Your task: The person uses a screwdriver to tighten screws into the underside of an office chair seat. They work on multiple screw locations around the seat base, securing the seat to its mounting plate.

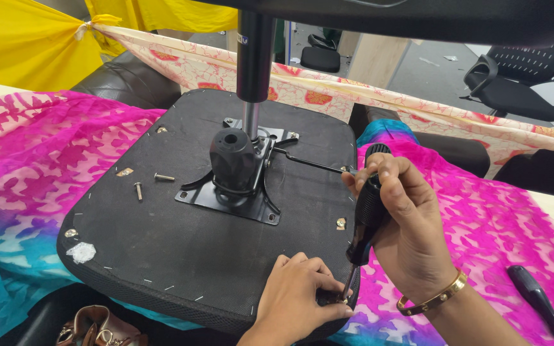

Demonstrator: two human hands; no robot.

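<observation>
The right hand [405, 224] is wrapped in a closed grip around the black handle of a screwdriver [368, 205], fingers curled over it and thumb on the near side, holding the tool nearly upright with a slight lean so that its shaft points down to the near right edge of an upturned chair seat [161, 237]. The wrist comes in from the lower right, bent upward, and wears a gold bangle [432, 298]. Just left of the tool's tip, the left hand [296, 298] rests on the seat's near edge with its fingers bent and pinched together around a small fitting at the tip; what exactly it pinches is too small to tell. The seat lies bottom-up, a black fabric-covered board stapled round its rim, with a black metal mounting plate and tilt mechanism [235, 173] at its middle and a gas-lift column [254, 57] rising from it towards the far side. Two loose bolts [152, 182] lie on the board left of the plate. The seat sits on a pink and teal patterned cloth [27, 166] spread over the worktop. A second black-handled tool [537, 298] lies on the cloth at the far right, well apart from the hands. A black office chair [520, 77] stands in the far right background.
</observation>
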